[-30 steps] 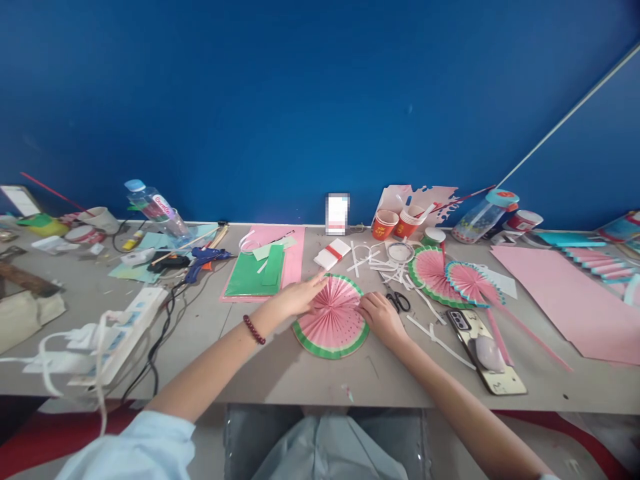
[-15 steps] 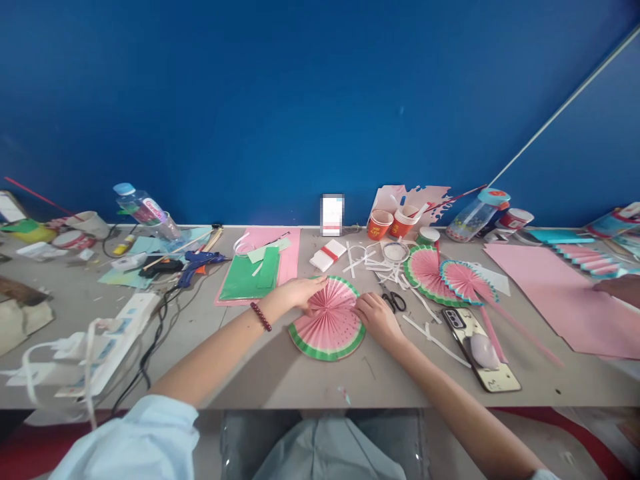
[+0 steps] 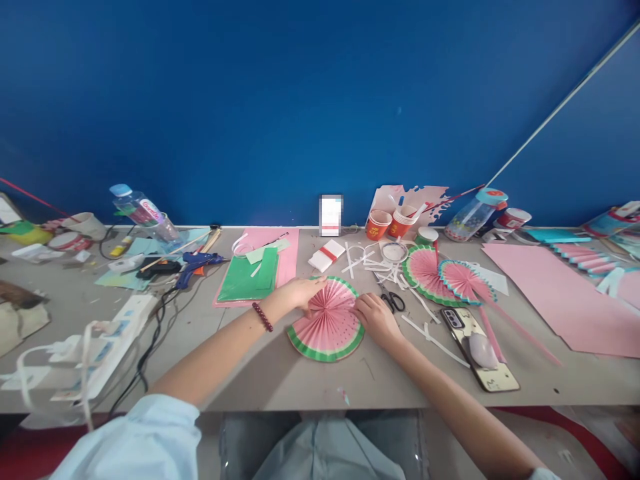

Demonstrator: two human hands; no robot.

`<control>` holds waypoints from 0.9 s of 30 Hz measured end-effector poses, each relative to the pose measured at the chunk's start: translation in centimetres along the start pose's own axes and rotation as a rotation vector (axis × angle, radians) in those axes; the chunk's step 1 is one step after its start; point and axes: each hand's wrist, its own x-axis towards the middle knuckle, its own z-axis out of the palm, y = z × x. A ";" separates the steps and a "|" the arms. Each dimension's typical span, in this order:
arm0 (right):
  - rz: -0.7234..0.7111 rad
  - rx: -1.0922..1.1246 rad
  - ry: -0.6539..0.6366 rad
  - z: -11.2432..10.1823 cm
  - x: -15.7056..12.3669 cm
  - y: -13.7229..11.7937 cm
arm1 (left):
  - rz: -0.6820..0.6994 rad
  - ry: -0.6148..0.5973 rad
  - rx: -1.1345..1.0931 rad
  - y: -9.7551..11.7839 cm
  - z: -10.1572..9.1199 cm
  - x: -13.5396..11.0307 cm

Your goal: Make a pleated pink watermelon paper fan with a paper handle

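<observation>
A round pleated paper fan (image 3: 327,337), pink with dark seed marks and a green rim, lies on the table in front of me. My left hand (image 3: 304,292) holds it at the upper left, fingers along the top edge and thumb on the pink pleats. At the right edge, the curled fingers of my right hand (image 3: 374,312) grip the rim; their tips are partly hidden. Black-handled scissors (image 3: 393,300) lie just beyond my right hand. Farther right, a second watermelon-coloured fan (image 3: 425,270) sits partly under a smaller blue-rimmed fan (image 3: 465,280).
White paper strips (image 3: 435,345) lie scattered to the right, near a phone (image 3: 500,380). Green sheets (image 3: 245,283) and a blue glue gun (image 3: 193,267) are on the left, with a power strip (image 3: 115,347) and cables. Paper cups (image 3: 379,225) stand at the back.
Both hands stay almost still on the fan. At the far right, another person's hand has left the pink sheet, and a pale strip and a pink piece now show there.
</observation>
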 end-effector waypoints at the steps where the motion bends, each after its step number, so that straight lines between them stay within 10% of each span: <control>1: 0.003 -0.001 0.000 0.0 0.0 0.0 | 0.010 0.015 -0.010 -0.2 0.2 0.0; 12: 0.001 0.008 0.011 0.3 -0.1 0.0 | 0.050 0.054 0.000 -0.3 0.2 -0.3; 27: 0.007 -0.010 0.022 -0.1 0.0 -0.3 | 0.016 0.551 -0.125 -0.2 6.2 -5.8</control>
